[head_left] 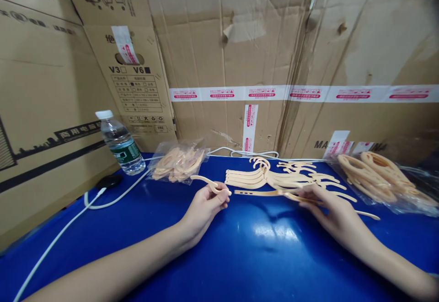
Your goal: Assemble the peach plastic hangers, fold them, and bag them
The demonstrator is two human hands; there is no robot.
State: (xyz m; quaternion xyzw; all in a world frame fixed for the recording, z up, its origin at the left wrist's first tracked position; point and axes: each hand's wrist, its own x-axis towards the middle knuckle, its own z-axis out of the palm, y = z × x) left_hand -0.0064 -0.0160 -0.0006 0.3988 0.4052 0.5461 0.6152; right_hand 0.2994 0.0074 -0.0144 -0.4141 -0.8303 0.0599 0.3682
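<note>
My left hand (209, 206) is closed around a curved beige plastic hanger arm (205, 180), its free end pointing up and left. To the right, my right hand (327, 206) pinches a beige plastic hanger piece (295, 196). A slotted beige strip (255, 193) reaches left from near those fingers; whether it joins the held piece I cannot tell. Just behind lies a row of beige hanger parts (247, 179), laid side by side with several hooks (261, 164) at their middle. More loose arms (329, 184) spread out near my right hand, partly hidden by it.
A clear bag of beige parts (178, 164) lies at back left, another bag (384, 178) at back right. A water bottle (123, 144) stands at left beside a black round object (109, 181) and white cable (120, 200). Cardboard boxes (222, 55) wall off the blue table (240, 256).
</note>
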